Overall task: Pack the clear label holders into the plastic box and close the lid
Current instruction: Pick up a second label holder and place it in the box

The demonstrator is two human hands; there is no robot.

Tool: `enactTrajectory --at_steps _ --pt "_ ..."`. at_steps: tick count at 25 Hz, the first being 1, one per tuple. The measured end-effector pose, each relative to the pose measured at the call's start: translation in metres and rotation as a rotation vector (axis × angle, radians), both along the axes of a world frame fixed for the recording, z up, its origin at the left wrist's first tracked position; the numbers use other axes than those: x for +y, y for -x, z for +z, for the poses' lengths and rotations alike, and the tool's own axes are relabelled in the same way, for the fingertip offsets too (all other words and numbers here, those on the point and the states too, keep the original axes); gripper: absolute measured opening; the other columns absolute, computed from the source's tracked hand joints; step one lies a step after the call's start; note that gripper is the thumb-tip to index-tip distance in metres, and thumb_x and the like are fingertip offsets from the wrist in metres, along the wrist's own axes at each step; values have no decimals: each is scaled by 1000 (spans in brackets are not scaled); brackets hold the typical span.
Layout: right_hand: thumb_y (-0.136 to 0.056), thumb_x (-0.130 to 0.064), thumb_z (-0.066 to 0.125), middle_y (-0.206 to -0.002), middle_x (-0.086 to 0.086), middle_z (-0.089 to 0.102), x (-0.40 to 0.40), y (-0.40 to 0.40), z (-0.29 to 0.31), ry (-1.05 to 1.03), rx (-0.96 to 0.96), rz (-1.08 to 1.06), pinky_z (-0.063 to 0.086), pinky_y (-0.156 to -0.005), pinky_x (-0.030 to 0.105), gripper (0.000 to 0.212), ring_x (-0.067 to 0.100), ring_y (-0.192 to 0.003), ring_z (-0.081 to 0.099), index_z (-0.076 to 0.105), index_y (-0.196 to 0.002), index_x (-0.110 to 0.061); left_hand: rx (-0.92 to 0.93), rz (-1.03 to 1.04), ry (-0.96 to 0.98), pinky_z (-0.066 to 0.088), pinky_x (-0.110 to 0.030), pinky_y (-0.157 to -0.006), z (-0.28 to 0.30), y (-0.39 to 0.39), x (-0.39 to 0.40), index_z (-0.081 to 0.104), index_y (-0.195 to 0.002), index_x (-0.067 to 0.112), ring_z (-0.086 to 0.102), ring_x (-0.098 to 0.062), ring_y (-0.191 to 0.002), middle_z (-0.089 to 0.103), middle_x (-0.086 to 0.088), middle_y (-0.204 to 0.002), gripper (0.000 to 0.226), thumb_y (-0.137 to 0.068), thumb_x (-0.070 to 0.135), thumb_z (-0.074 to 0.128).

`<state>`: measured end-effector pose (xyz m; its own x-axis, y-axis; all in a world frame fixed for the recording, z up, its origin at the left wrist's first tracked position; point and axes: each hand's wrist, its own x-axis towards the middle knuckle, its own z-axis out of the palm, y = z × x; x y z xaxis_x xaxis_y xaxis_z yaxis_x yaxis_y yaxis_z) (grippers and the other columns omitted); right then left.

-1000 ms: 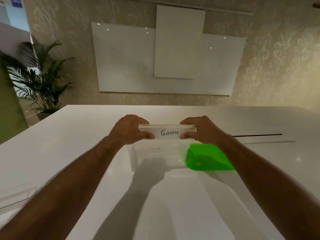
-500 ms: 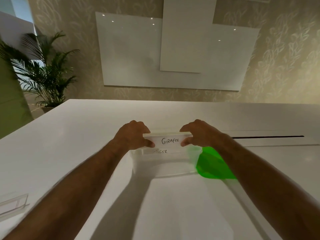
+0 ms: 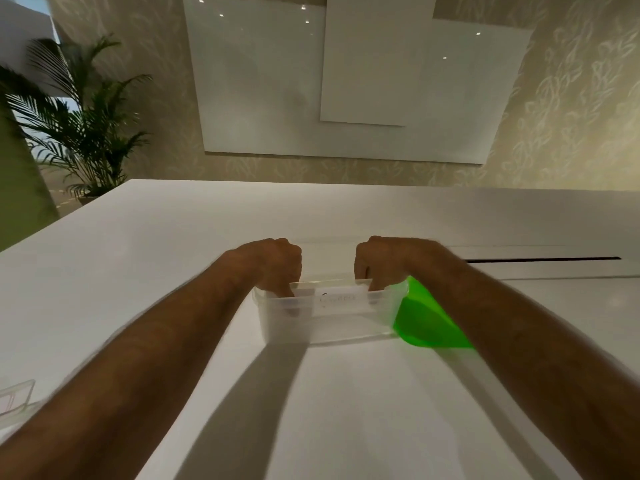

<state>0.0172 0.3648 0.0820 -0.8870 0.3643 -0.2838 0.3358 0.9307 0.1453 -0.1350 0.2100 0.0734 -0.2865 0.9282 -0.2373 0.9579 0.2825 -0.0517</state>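
A clear plastic box [image 3: 287, 323] stands on the white table in front of me. Its green lid [image 3: 426, 323] leans against the box's right side. My left hand [image 3: 273, 265] and my right hand [image 3: 381, 261] each grip one end of a clear label holder [image 3: 337, 297] with a handwritten white card. The holder is down inside the box, seen through the front wall, and my fingertips reach below the rim. The writing on the card is blurred.
Another clear label holder [image 3: 15, 398] lies at the table's left edge. A long dark slot [image 3: 540, 260] runs across the table at the right. A potted palm [image 3: 79, 133] stands beyond the table's far left corner, with white boards on the wall behind.
Both hands have lowered the label holder from above the box down into it. The view has shifted closer to the box.
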Motion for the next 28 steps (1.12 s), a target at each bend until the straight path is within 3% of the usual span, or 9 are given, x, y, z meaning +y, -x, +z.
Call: enactTrajectory --at_steps 2,5,8,12,15,18,22,25,28 --pt "-69 -32 83 -96 4 73 -3 4 -5 -14 -65 0 49 -67 26 37 17 -79 62 74 -101 -15 9 -4 39 44 -26 -61 -5 1 4 76 -93 11 56 -17 -72 70 -1 -85 46 -70 51 79" --pt "-61 -31 87 -82 -2 68 -7 8 -10 -16 -102 -45 58 -73 33 42 21 -82 68 75 -99 -21 16 -5 33 50 -29 -64 -10 0 6 77 -92 16 59 -20 -73 72 -2 -91 19 -81 23 65" --pt "-57 -30 90 -72 -6 62 -8 9 -10 -5 -112 -49 57 -73 34 44 21 -79 67 75 -98 -21 29 -35 43 46 -28 -59 -12 -4 7 75 -85 14 58 -23 -69 68 -4 -85 21 -83 12 55" --pt "-52 -29 92 -72 -8 64 -8 10 -11 16 -91 -72 57 -72 33 45 21 -80 70 76 -93 -23 108 -46 66 34 -25 -55 -13 -11 10 53 -58 17 46 -25 -63 45 2 -64 27 -83 7 52" --pt "-60 -22 87 -84 -8 70 -6 8 -15 92 -21 -79 58 -80 32 39 18 -87 69 75 -97 -27 115 -37 53 38 -29 -61 -11 -11 6 68 -79 11 50 -27 -68 49 -1 -68 18 -83 6 52" --pt "-73 -11 77 -107 3 72 -3 1 -7 287 198 -120 54 -89 29 38 17 -97 67 71 -110 -20 112 -44 8 46 -28 -65 -1 -13 -4 75 -101 19 60 -22 -79 63 -1 -93 22 -87 15 58" --pt "-81 -45 71 -125 2 67 -13 -12 3 289 737 -110 50 -99 36 52 16 -110 63 62 -125 -18 31 24 -330 55 -34 -82 11 -6 -22 70 -109 27 65 -17 -94 69 8 -101 38 -80 52 72" --pt "-94 -59 40 -154 4 39 -31 -20 -3 151 948 -116 29 -116 42 68 21 -142 35 32 -148 -19 193 66 -737 51 -40 -96 4 -8 -38 56 -136 22 58 -22 -123 64 2 -134 58 -89 55 61" --pt "-91 -69 20 -164 8 2 -49 -26 -15 -89 902 -103 3 -122 49 84 24 -151 -4 0 -154 -17 323 131 -813 28 -51 -118 -10 -16 -54 29 -154 12 28 -31 -149 31 -10 -162 86 -90 68 44"
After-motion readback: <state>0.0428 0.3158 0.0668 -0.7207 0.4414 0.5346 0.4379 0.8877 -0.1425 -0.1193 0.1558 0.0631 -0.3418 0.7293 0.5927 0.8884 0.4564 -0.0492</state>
